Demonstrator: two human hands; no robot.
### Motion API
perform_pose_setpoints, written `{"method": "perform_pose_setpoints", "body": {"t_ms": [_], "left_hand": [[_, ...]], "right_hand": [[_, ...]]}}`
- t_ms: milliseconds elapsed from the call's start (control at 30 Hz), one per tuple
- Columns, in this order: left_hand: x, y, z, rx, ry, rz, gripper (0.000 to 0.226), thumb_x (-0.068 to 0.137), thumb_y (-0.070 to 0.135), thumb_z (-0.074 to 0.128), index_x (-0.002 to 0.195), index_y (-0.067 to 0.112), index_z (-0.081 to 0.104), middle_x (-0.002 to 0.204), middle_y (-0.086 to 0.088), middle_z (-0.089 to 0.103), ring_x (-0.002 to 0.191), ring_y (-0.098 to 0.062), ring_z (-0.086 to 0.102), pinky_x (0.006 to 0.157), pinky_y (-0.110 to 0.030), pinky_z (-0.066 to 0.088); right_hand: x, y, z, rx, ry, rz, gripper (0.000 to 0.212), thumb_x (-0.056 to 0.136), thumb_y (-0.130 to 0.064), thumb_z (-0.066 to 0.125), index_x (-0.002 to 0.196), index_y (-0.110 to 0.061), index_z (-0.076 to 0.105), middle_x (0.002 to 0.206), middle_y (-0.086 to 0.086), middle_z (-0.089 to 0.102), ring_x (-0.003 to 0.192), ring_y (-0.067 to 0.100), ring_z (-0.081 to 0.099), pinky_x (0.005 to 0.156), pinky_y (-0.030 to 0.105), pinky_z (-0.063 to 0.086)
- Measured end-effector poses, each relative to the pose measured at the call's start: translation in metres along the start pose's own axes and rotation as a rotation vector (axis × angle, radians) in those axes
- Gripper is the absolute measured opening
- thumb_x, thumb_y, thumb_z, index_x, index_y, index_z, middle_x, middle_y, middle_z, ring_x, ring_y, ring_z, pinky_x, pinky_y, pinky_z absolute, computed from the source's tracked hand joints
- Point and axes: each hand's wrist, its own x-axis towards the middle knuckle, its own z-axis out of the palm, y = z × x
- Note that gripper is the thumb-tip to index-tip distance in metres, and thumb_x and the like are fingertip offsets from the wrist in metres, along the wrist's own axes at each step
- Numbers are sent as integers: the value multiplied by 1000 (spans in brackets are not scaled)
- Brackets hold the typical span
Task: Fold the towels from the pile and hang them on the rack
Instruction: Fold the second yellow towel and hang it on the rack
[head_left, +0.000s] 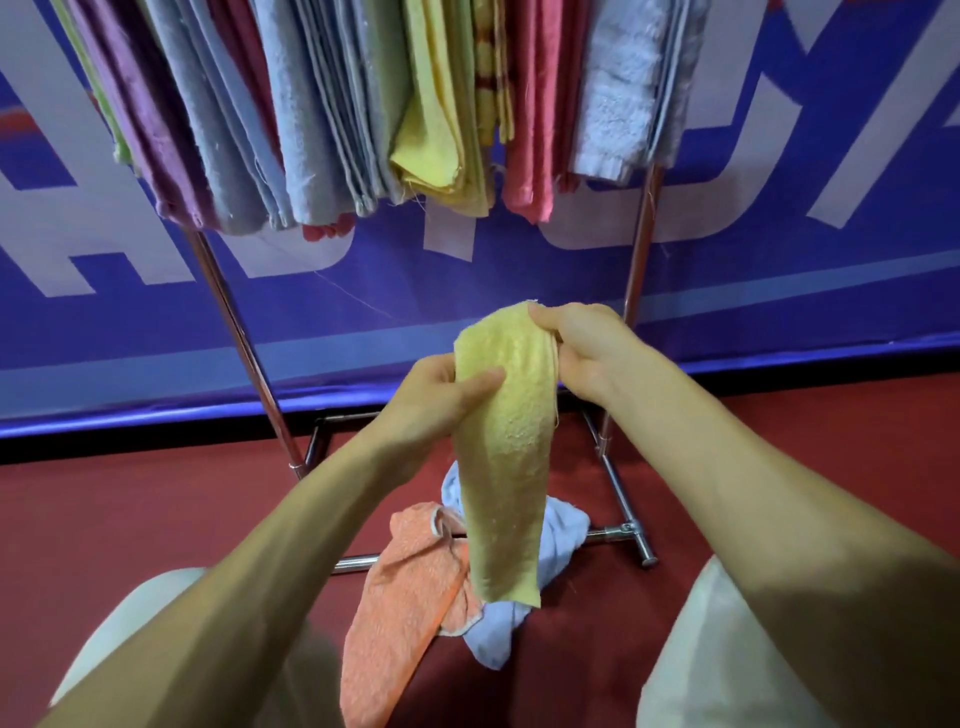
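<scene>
Fold underway on yellow towel (506, 457).
Left hand (441, 397) pinches its 9 o'clock edge, right hand (584, 348) grips its top; next, probably: halve, drape on rack (640, 249) at 12.

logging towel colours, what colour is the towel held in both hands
Pale yellow terry towel, held by the left hand and right hand; head view.

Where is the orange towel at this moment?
In the head view the orange towel lies low, left of centre, on the red floor, against the pale blue towel and below the held yellow towel.
</scene>
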Motion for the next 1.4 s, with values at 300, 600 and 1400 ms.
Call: {"method": "perform_pose_setpoints", "body": {"t_ms": [300, 600, 1400], "left_hand": [[12, 28, -13, -394, 148, -26, 28, 93, 24, 60, 108, 1, 66, 89, -8, 70, 76, -16, 66, 63, -25, 51], [9, 32, -45, -698, 123, -129, 9, 86, 5, 61, 95, 5, 63, 79, -4, 64, 71, -13, 64, 65, -21, 55], [4, 18, -15, -142, 114, 95, 22, 96, 14, 54, 110, 4, 67, 100, -11, 74, 88, -20, 71, 69, -26, 55]], "right_hand": [[0, 10, -2, -24, -120, 104, 35, 99, -31, 51, 117, -4, 63, 102, 9, 60, 97, 24, 57, 92, 38, 47], [-3, 11, 0, -213, -397, 75, 66, 97, -57, 37, 119, -2, 66, 122, 20, 64, 114, 34, 61, 99, 46, 47], [-15, 5, -17, -841, -62, -657, 39, 82, -37, 73, 65, -2, 64, 57, 13, 60, 52, 11, 53, 63, 34, 49]]}}
